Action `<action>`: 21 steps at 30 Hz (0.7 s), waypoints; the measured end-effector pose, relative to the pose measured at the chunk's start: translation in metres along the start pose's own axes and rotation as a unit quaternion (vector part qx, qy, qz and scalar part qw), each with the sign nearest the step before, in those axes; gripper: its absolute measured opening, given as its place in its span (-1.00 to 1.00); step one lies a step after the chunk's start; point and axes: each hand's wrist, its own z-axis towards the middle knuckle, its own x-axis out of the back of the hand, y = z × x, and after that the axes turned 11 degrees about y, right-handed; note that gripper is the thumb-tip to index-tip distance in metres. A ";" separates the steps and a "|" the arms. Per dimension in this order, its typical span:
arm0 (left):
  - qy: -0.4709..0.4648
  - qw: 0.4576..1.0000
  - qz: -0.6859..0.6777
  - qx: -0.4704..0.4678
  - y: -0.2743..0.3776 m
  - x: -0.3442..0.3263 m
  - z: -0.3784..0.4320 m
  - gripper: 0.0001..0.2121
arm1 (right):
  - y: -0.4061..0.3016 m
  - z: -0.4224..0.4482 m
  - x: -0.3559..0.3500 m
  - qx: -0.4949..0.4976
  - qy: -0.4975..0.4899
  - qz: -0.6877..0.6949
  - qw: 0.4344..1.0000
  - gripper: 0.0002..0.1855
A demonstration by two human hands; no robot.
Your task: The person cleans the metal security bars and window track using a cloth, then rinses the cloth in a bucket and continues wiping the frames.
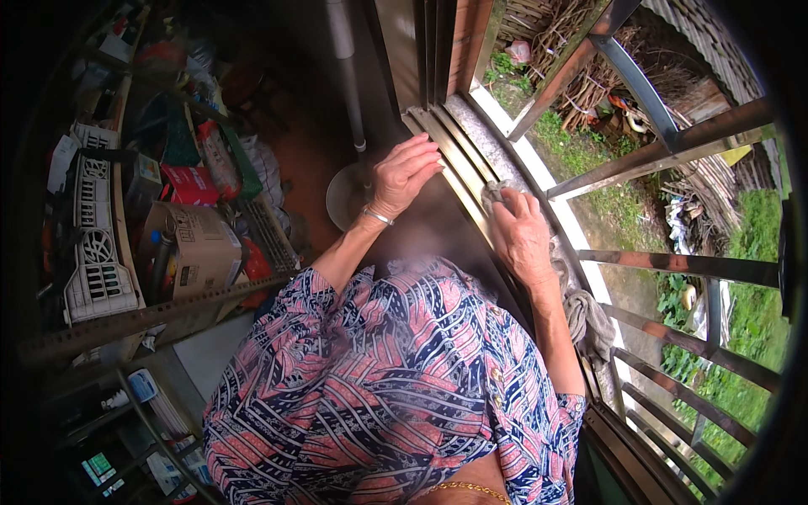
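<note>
My right hand (522,237) presses a bunched grey cloth (499,191) onto the metal sliding-window track (464,161). Its fingers are bent over the cloth, partly covering it. Beside the track's inner edge, my left hand (407,173) is raised with nothing in it, fingers held close together and slightly bent, the fingertips at the rail. More crumpled grey cloth (587,319) lies on the outer sill, beside my right forearm.
Metal window bars (682,262) stand outside the sill. A pole (347,76) rises near a round basin (344,196) on the floor. At the left, shelves hold a cardboard box (199,246), a grey plastic rack (95,233) and other goods.
</note>
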 end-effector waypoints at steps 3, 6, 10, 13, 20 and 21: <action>0.002 1.000 -0.009 0.025 -0.001 0.004 -0.002 -0.82 | 0.001 0.027 -0.025 0.035 0.009 -0.007 0.999 -0.87; 0.020 1.000 0.005 0.020 -0.005 0.006 -0.002 -0.84 | 0.000 0.059 -0.051 0.065 0.019 -0.013 0.998 -0.87; 0.034 0.999 -0.013 0.016 -0.013 0.008 -0.002 -0.84 | -0.003 0.097 -0.081 0.034 0.060 0.046 0.997 -0.83; 0.030 0.999 -0.003 0.010 -0.014 0.009 0.001 -0.84 | -0.008 0.123 -0.102 0.066 0.068 0.083 0.992 -0.79; 0.080 0.995 -0.042 0.039 -0.003 0.016 0.000 -0.87 | -0.005 0.146 -0.100 0.109 -0.096 0.138 0.980 -0.69; 0.090 0.994 -0.036 0.048 0.000 0.016 -0.002 -0.88 | -0.006 0.140 -0.101 0.115 -0.072 0.129 0.982 -0.72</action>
